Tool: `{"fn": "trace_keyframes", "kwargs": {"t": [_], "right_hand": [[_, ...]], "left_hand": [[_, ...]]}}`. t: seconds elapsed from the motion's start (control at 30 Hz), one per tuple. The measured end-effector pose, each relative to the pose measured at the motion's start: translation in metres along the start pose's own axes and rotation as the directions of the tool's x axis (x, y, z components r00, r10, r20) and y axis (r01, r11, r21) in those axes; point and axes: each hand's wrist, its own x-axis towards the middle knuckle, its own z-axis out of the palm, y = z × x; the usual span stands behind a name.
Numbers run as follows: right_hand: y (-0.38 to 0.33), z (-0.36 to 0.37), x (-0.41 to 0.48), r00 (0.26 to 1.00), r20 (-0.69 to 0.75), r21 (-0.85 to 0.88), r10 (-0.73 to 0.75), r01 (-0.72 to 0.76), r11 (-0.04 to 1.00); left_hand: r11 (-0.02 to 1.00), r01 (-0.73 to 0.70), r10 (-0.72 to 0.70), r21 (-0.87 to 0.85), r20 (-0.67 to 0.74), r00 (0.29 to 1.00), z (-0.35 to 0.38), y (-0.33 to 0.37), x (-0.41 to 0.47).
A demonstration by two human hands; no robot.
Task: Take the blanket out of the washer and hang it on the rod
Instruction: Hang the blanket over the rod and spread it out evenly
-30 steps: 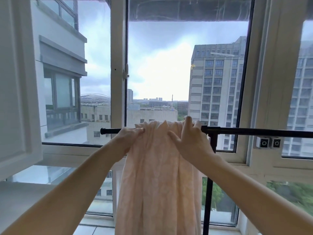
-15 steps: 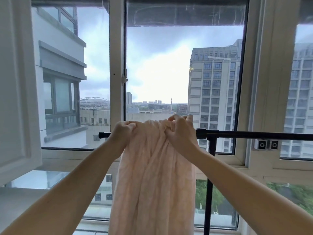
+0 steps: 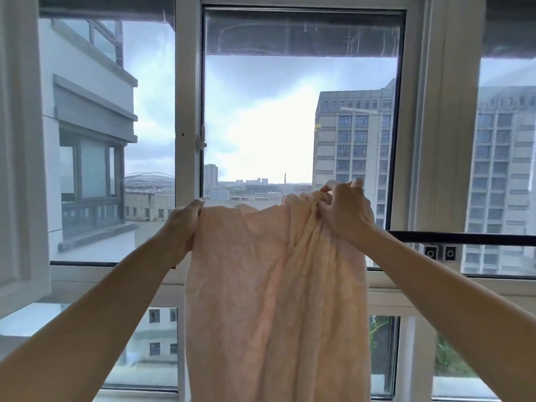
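Observation:
A pale peach blanket (image 3: 275, 300) hangs down in front of the window, its top edge lifted above the black rod (image 3: 464, 238). My left hand (image 3: 182, 224) grips the blanket's top left corner. My right hand (image 3: 345, 210) clutches a bunched fold at its top right, a little higher than the left. The rod shows only to the right of my right wrist; the blanket and my arms hide the rest. No washer is in view.
White window frames (image 3: 188, 140) stand close behind the rod, with city buildings beyond the glass. Two small grey square fittings (image 3: 441, 252) sit just under the rod at right. A white sill (image 3: 26, 317) runs along the lower left.
Both hands have lifted the blanket's top edge off the rod and drawn it apart, so the cloth is spread wider. The right hand has moved up and to the right.

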Motion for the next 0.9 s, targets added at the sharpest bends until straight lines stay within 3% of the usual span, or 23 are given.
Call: {"fn": "trace_keyframes", "kwargs": {"t": [0.2, 0.33, 0.4, 0.5, 0.6, 0.73, 0.9], "right_hand": [[0.022, -0.007, -0.001, 0.986, 0.157, -0.133, 0.051, -0.030, 0.991], [0.020, -0.021, -0.003, 0.926, 0.301, -0.524, 0.229, -0.040, 0.851], [0.014, -0.025, -0.007, 0.960, 0.257, -0.577, 0.114, 0.058, 0.815], [0.002, -0.019, -0.013, 0.924, 0.311, -0.341, -0.223, 0.328, 0.881], [-0.016, -0.001, -0.019, 0.845, 0.351, -0.166, -0.404, 0.481, 0.861], [-0.039, 0.026, -0.022, 0.777, 0.354, -0.082, -0.520, 0.580, 0.811], [-0.066, 0.053, -0.022, 0.760, 0.329, 0.018, -0.561, 0.589, 0.808]], "left_hand": [[0.981, -0.027, 0.023, 0.193, 0.026, 0.999, 0.005, -0.006, 0.002], [0.970, -0.069, 0.050, 0.234, 0.088, 0.995, 0.013, -0.009, -0.006], [0.964, -0.094, 0.069, 0.249, 0.107, 0.992, 0.016, -0.012, -0.009], [0.959, -0.127, 0.101, 0.255, 0.113, 0.989, 0.019, -0.013, -0.013], [0.954, -0.140, 0.115, 0.264, 0.106, 0.988, 0.017, -0.012, -0.014], [0.949, -0.120, 0.101, 0.291, 0.080, 0.992, 0.006, -0.010, -0.008], [0.943, -0.145, 0.138, 0.299, 0.045, 0.989, -0.011, -0.008, 0.000]]}}
